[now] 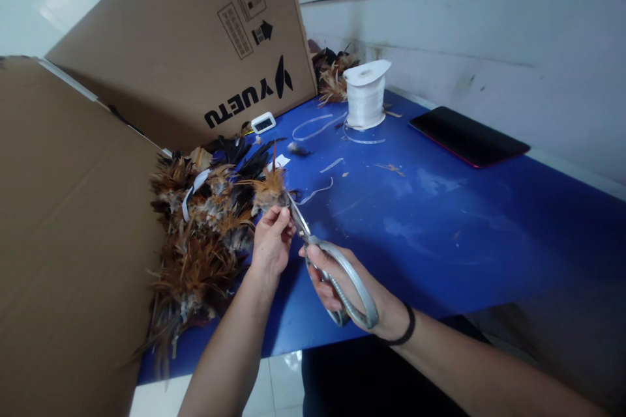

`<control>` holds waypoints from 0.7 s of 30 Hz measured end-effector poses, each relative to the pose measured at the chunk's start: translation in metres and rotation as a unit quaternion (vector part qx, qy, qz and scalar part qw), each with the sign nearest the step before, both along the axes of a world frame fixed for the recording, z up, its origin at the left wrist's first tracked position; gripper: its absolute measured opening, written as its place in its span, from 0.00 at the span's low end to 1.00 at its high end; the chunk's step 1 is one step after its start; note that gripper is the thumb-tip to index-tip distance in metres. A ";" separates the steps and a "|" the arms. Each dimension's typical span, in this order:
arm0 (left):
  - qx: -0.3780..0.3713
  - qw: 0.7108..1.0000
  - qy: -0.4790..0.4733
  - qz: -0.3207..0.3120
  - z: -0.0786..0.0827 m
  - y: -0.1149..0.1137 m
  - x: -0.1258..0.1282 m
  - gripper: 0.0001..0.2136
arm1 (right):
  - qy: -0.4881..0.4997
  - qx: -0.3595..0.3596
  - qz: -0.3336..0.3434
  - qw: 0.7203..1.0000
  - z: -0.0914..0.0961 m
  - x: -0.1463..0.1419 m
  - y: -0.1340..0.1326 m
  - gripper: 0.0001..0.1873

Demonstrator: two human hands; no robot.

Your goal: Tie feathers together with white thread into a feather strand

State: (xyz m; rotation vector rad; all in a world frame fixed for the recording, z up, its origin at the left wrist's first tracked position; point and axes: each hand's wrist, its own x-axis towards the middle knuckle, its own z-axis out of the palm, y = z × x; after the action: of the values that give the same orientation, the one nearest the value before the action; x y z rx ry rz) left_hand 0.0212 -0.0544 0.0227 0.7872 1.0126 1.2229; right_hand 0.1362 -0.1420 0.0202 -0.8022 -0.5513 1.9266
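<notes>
My left hand [272, 242] pinches a small tuft of brown and orange feathers [268, 190] just above the front of a blue table [440, 221]. My right hand [342, 287] grips the grey handles of metal scissors [337, 277]. The scissor blades point up and left, and their tip meets the base of the tuft beside my left fingers. A black band sits on my right wrist. To the left of my hands lies a pile of brown, orange and black feathers [200, 241].
Large cardboard box flaps [186, 45] stand at the left and back left. A spool of white ribbon [366, 99] stands at the back, with loose ribbon pieces and more feathers [332, 75] near it. A dark phone [468, 137] lies at the right; a small white device [263, 122] sits by the box.
</notes>
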 end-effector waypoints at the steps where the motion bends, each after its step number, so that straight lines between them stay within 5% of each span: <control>1: -0.001 1.000 -0.001 -0.001 0.000 0.000 0.000 0.15 | -0.003 0.000 -0.001 1.000 0.000 0.000 0.000 0.24; 10: -0.001 1.000 -0.024 -0.009 0.002 0.000 -0.001 0.13 | -0.014 -0.002 0.013 1.000 0.008 0.009 -0.002 0.23; 15: 0.004 0.998 -0.057 -0.002 0.002 0.003 -0.005 0.12 | -0.151 0.052 0.041 0.986 0.018 0.047 0.006 0.19; 17: 0.004 0.998 -0.063 -0.003 0.002 0.004 -0.006 0.12 | -0.298 0.111 0.036 0.947 0.023 0.068 0.011 0.16; 21: 0.002 0.997 -0.073 -0.011 0.001 0.004 -0.007 0.11 | -0.626 0.264 0.007 0.734 0.028 0.106 0.022 0.13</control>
State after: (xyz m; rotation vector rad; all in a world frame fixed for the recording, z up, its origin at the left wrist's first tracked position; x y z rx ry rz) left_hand 0.0147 -0.0508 0.0241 0.6991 0.8803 1.2459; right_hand 0.2426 -0.1203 0.0483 -1.6209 -1.7938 0.8449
